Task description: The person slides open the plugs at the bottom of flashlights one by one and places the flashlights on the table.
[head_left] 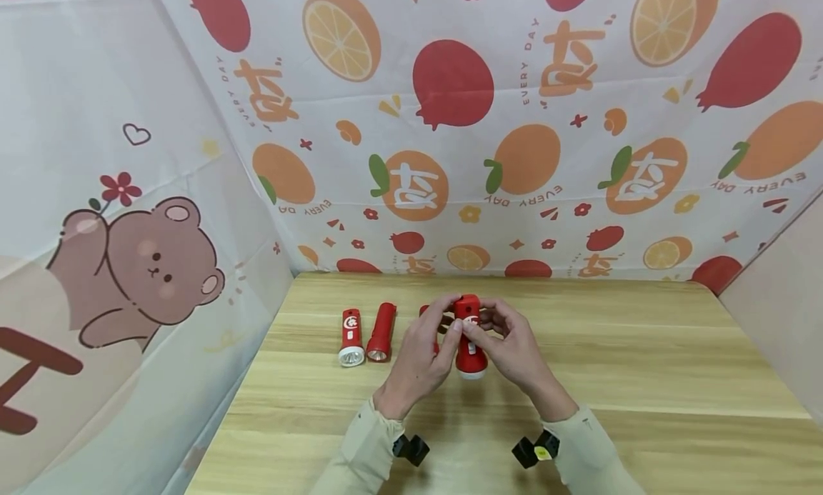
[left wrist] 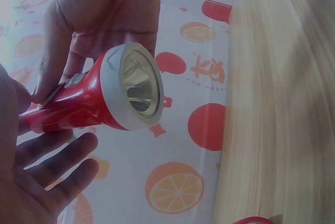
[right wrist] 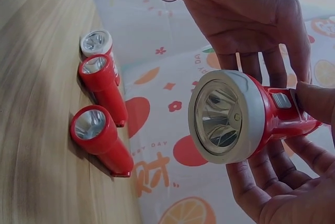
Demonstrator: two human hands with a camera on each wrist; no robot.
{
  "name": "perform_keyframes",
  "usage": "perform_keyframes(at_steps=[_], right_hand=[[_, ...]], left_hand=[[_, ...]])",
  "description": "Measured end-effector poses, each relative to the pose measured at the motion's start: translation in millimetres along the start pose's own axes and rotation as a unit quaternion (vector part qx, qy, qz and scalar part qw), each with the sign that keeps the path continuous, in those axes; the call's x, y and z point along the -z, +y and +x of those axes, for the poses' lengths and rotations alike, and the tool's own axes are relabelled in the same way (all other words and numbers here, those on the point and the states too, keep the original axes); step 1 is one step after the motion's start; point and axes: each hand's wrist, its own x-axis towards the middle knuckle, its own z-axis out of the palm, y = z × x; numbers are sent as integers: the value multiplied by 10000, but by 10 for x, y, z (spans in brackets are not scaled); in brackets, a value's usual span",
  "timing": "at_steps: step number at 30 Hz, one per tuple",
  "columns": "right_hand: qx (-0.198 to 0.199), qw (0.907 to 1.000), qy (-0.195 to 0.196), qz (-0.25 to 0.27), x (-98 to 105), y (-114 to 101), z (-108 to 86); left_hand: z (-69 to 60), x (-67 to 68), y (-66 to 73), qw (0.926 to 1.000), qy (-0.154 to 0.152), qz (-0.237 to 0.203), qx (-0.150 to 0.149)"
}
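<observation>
Both hands hold one red flashlight [head_left: 471, 356] with a white ring round its lens, raised above the table with its lens end toward the person. My left hand [head_left: 421, 352] grips the tail end, its thumb on the near face. From the other side my right hand [head_left: 517, 348] holds the body, thumb on the face near the grey switch [right wrist: 281, 100]. In the left wrist view the reflector [left wrist: 140, 85] shows behind the lens, apparently unlit. Some fingers behind the body are hidden in the head view.
Left of the hands lie a red flashlight with a white head [head_left: 350, 338] and an all-red one [head_left: 381, 331]. Another red flashlight [right wrist: 102, 140] is mostly behind the left hand in the head view. A fruit-printed cloth [head_left: 450, 216] hangs behind the wooden table [head_left: 643, 352].
</observation>
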Motion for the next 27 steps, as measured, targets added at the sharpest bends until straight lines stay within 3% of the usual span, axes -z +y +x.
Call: perform_keyframes(at_steps=[12,27], right_hand=[[85,10000,-20,21,5,-16,5],[16,10000,-6,84,17,-26,-41]], left_hand=[[-22,-2,26,9999,74,59,-67],[-62,-18,65,10000,-22,4,92]])
